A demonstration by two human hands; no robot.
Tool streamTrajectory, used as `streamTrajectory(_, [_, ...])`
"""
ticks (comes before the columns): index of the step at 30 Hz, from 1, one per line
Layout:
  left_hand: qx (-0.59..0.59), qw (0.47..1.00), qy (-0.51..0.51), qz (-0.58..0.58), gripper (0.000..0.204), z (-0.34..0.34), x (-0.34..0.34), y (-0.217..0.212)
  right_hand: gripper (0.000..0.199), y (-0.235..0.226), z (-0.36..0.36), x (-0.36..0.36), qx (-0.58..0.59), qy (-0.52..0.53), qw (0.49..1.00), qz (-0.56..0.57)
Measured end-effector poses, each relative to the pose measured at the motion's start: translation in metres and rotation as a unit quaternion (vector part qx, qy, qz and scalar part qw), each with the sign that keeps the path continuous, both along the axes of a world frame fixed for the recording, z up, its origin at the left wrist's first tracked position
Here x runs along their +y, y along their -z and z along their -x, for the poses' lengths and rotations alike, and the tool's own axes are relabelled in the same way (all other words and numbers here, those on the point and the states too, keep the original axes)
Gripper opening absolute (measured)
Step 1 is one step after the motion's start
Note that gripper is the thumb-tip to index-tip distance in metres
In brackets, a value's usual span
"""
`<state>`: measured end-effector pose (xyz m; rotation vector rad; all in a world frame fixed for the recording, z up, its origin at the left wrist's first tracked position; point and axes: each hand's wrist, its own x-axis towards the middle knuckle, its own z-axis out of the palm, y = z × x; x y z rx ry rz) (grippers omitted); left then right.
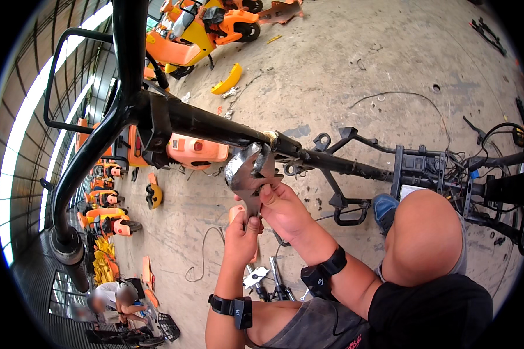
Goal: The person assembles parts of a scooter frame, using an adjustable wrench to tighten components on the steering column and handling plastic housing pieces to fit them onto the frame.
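Concrete workshop floor (355,64), littered with orange scooter bodies (186,35); a stripped black frame (215,125) runs across at chest height, within reach of the seated person. Big adjustable wrench (249,171) sits with its head at the frame's brass-coloured nut (269,137). Right hand (282,209) grasps just under the head, thumb apparently at the adjuster; left hand (243,235) is clenched on the handle below, steadying it.

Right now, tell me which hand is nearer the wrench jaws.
Right. The right hand grips the wrench high up, just under its jaws on the black frame tube. The left hand holds the handle lower down, farther from them.
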<state>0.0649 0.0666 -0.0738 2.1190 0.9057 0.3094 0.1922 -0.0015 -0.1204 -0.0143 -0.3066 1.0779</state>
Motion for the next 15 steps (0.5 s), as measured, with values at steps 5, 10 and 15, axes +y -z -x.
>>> streamTrajectory(5, [0.027, 0.999, 0.019, 0.027, 0.04, 0.001, 0.002, -0.003, 0.047, -0.011, 0.004, -0.001, 0.03, 0.018, 0.999, -0.006])
streamTrajectory(10, [0.017, 0.997, -0.003, 0.078, 0.035, 0.004, 0.004, -0.003, 0.046, -0.009, 0.001, -0.001, 0.032, 0.007, 0.998, -0.056])
streamTrajectory(15, [0.065, 0.996, -0.027, 0.057, 0.038, 0.008, 0.011, 0.011, 0.048, -0.005, 0.002, 0.001, 0.027, 0.009, 0.998, -0.053])
